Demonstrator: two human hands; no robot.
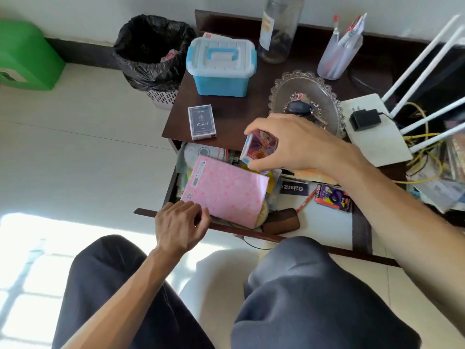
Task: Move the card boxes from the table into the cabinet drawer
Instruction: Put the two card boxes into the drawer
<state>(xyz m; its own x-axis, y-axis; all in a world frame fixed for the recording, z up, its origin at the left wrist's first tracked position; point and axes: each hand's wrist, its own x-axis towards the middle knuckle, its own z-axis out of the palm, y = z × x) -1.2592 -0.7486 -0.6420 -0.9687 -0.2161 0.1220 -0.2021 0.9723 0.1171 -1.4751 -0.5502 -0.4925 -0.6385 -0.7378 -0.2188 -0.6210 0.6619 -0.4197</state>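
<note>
A dark blue card box (201, 122) lies flat near the front left corner of the dark brown table (241, 107). My right hand (297, 144) grips a colourful purple-red card box (259, 148) and holds it tilted above the open drawer (173, 187), just past the table's front edge. My left hand (180, 224) rests on the drawer's front rim, its fingers touching the near corner of a pink notebook (226, 192) that lies on top of the drawer's contents.
The drawer holds discs, a "Galanz" label (294, 188), a small colourful packet (333, 197) and a brown case (281, 224). On the table stand a blue-white storage box (221, 66), a glass dish (305, 96), a jar, a pen cup and a white router (375, 129). A bin (153, 54) stands left.
</note>
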